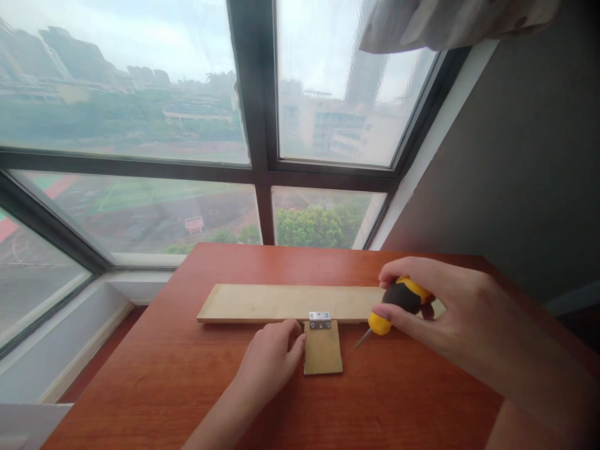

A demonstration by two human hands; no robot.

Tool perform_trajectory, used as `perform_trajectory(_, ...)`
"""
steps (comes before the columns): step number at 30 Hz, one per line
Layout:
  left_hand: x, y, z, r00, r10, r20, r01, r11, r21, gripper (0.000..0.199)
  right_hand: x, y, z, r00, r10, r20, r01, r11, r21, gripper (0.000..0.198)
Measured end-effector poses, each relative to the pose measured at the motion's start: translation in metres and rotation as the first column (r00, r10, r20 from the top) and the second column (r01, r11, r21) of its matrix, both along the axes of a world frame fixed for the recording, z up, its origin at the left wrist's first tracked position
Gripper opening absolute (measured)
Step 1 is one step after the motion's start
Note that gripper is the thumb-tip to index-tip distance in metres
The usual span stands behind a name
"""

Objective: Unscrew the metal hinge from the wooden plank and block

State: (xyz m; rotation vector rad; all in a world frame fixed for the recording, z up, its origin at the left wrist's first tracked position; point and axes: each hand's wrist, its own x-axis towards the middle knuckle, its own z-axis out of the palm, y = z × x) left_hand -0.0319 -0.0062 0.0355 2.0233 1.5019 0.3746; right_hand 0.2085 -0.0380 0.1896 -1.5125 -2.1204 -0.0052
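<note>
On the glossy worktop (150, 381), a pale plank (262, 301) and squarish board (323, 354) are spanned by a metal hinge (320, 320), the board touched by the left hand (275, 349), grip unclear, and a bulbous screwdriver (399, 299) held in the right hand (457, 300).

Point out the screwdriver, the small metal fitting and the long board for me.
Screwdriver (398, 299): head view, on the black part of its handle.
Small metal fitting (320, 320): head view, on its middle.
Long board (287, 302): head view, on its upper face.
</note>
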Motion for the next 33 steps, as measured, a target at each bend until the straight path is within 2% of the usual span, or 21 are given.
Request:
perform_trajectory(5, -0.001, 0.005, -0.009, 0.961, 0.038, 0.276, 0.021, 0.978, -0.206, 0.023, -0.003, 0.003, 0.003, 1.000, 0.003, -0.004, -0.003, 0.999, 0.040, 0.013)
perform_trajectory(8, 0.001, 0.006, -0.016, 0.935, 0.088, 0.344, 0.028, 0.948, -0.317, 0.027, -0.007, 0.003, 0.001, 1.000, 0.012, -0.017, -0.011, 0.999, 0.044, 0.015)
perform_trajectory(16, -0.001, 0.009, -0.025, 0.901, 0.086, 0.424, 0.070, 0.938, -0.339, 0.027, -0.020, 0.004, -0.008, 0.990, 0.122, -0.076, -0.126, 0.991, -0.045, 0.016)
perform_trajectory(26, 0.006, 0.008, -0.027, 0.815, 0.232, 0.531, 0.071, 0.870, -0.488, 0.019, -0.025, 0.010, -0.012, 0.989, 0.130, -0.070, -0.135, 0.988, -0.072, 0.016)
perform_trajectory(33, 0.006, 0.007, -0.034, 0.809, 0.226, 0.542, 0.081, 0.872, -0.483, 0.020, -0.028, 0.014, -0.013, 0.989, 0.132, -0.067, -0.140, 0.982, -0.127, 0.014)
